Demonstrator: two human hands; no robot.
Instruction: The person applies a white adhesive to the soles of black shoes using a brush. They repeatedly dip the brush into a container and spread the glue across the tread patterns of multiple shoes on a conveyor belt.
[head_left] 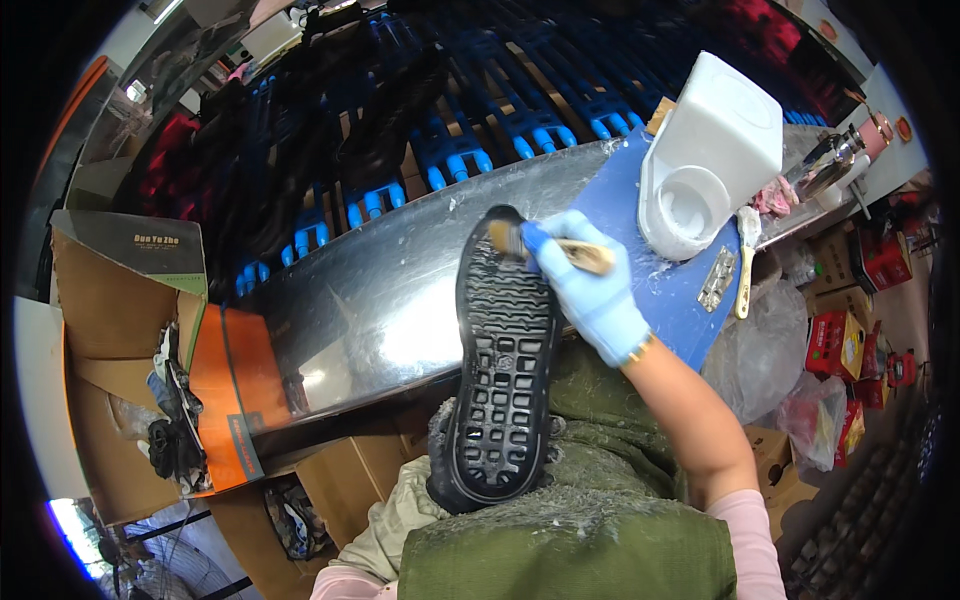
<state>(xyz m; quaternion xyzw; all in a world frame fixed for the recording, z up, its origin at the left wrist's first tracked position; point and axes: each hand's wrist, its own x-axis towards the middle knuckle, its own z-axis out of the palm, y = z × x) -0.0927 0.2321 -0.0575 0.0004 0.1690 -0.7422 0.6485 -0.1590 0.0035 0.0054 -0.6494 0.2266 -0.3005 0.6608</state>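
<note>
A black rubber shoe sole [505,370] stands long-ways in front of me, toe end away, over my lap and the table's edge. Its blocky, grooved face is turned up toward me. My right hand [590,290], in a light blue glove, is closed round a short brush [583,256] with a wooden handle. The brown bristles touch the inside of the sole near its toe end. My left hand is hidden, with only a bit of pink sleeve [345,583] showing at the lower edge. A green apron [570,555] with pale residue covers my lap.
A metal table [380,300] carries a blue sheet [610,195], a white cut-open jug [715,120], a pale-handled brush [746,265] and a small metal plate [717,280]. Blue-tipped rods [460,165] line the far side. An open carton [120,310] stands left; plastic bags [760,345] hang right.
</note>
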